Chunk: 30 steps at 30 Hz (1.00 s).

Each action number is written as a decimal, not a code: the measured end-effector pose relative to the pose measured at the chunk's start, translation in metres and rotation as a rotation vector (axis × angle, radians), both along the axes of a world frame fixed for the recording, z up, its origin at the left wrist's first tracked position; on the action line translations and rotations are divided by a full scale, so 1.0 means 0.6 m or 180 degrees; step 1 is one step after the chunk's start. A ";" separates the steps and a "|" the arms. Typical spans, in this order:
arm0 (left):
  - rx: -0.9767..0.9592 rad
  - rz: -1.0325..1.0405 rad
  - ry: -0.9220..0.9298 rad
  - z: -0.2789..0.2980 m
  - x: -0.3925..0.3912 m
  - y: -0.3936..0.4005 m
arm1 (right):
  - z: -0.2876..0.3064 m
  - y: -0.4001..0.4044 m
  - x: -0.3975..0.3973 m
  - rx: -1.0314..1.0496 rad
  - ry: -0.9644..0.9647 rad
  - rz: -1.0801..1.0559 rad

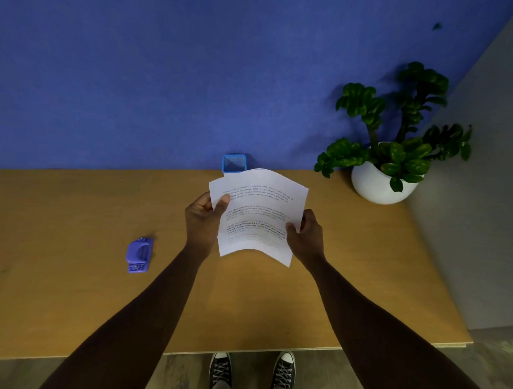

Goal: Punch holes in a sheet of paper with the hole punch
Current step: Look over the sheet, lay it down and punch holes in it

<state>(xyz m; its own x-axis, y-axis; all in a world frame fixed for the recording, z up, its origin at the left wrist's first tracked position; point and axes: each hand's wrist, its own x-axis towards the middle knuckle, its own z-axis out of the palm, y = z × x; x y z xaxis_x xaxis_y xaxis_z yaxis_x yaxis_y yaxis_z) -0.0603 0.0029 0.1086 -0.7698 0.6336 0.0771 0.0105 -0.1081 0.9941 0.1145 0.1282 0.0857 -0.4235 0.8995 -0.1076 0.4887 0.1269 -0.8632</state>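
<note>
A white printed sheet of paper [257,214] is held up above the wooden table [71,304], slightly curled. My left hand [202,221] pinches its left edge, thumb on the printed face. My right hand [304,235] grips its lower right edge. The purple hole punch [139,255] lies on the table well to the left of both hands, untouched.
A small blue square container [234,163] stands at the table's back edge, against the blue wall, partly behind the paper. A green plant in a white pot [380,184] occupies the back right corner. The table's front edge is just above my shoes.
</note>
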 end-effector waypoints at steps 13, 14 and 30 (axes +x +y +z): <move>-0.0946 -0.0194 -0.0117 -0.057 -0.004 -0.024 | -0.011 -0.002 0.019 -0.0164 -0.0361 0.0351; -0.0912 -0.0215 -0.0113 -0.053 -0.005 -0.023 | -0.007 0.001 0.019 -0.0193 -0.0305 0.0319; -0.0529 0.0231 -0.1528 -0.040 -0.023 -0.026 | 0.003 0.047 0.017 -0.1533 0.1288 -0.0424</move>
<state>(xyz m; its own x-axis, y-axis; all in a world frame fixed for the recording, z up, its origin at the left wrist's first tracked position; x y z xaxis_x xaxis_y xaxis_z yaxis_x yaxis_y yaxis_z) -0.0744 -0.0130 0.0848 -0.7361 0.5509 -0.3933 -0.4498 0.0360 0.8924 0.1249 0.1564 0.0876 -0.4033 0.8380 -0.3677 0.0974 -0.3602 -0.9278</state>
